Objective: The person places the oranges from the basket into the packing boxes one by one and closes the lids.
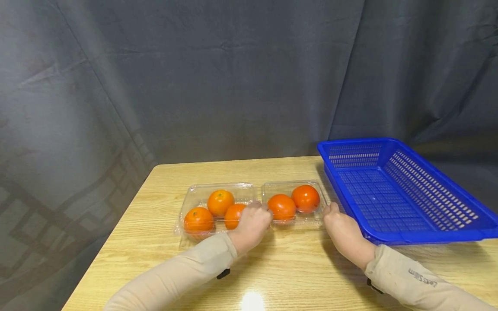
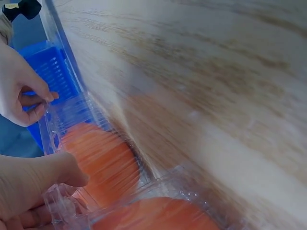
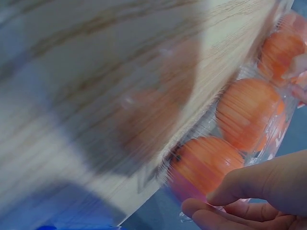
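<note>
A clear plastic container holds two round red-orange fruits, which look like tomatoes. My left hand grips its left edge; in the left wrist view the thumb lies over the plastic with fingers below. At the opposite edge, my right hand pinches the plastic between thumb and fingers, as the right wrist view also shows. Left of it stands a second clear container with three orange fruits, one partly hidden behind my left hand. The plastic in the wrist views is blurred.
A large blue plastic basket with slotted walls stands at the right, close beside my right hand. Everything rests on a light wooden table. A dark grey curtain hangs behind the table's back edge.
</note>
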### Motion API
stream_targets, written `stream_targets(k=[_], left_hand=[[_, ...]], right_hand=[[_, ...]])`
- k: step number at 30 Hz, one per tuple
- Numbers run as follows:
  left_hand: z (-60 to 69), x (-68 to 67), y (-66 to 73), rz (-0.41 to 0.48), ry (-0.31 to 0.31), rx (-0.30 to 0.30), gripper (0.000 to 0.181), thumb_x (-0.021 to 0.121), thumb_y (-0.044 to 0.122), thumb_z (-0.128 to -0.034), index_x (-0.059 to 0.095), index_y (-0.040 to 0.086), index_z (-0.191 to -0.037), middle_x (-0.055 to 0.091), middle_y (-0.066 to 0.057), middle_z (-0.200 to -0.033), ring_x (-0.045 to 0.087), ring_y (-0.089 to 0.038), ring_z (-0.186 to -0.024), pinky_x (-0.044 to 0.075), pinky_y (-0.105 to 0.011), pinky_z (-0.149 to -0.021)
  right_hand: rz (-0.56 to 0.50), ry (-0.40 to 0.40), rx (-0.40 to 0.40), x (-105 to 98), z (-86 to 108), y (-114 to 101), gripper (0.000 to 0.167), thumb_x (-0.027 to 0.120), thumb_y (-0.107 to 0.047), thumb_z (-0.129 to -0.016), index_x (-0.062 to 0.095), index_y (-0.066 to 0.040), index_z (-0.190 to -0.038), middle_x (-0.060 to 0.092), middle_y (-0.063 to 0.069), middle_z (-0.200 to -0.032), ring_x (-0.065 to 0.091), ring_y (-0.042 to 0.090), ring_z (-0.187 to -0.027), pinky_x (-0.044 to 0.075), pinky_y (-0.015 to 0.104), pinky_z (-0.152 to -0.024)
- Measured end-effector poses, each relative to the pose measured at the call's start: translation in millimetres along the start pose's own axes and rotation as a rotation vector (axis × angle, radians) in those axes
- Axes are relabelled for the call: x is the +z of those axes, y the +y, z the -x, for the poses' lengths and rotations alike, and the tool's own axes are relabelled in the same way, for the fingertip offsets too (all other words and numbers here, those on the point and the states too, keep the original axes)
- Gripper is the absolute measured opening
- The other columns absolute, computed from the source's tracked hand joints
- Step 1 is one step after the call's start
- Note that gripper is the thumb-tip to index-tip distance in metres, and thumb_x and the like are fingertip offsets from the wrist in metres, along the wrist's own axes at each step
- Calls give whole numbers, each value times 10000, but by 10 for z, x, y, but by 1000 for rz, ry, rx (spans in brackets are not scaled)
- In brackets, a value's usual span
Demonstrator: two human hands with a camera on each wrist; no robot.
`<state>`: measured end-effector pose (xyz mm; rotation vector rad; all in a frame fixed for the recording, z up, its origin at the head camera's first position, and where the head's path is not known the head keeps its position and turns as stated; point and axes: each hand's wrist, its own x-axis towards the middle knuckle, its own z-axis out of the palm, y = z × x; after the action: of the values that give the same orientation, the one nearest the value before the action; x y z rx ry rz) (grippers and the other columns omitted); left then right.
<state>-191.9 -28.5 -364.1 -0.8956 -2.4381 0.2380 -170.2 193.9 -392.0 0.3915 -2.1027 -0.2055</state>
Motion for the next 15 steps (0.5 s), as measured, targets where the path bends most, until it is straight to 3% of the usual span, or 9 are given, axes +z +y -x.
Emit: stream_targets(k=[15], left_hand=[[-3,-7,13,-28,-13,2,130,812,185,-616,714,210,-698,652,97,-676,530,-51,-588,439,-152,-582]], right_hand=[[-2,-17,1,-12,-2,4,174,368,118,-776,438,35,-640,402,119,-603,385,196,-288,330,316,-260]])
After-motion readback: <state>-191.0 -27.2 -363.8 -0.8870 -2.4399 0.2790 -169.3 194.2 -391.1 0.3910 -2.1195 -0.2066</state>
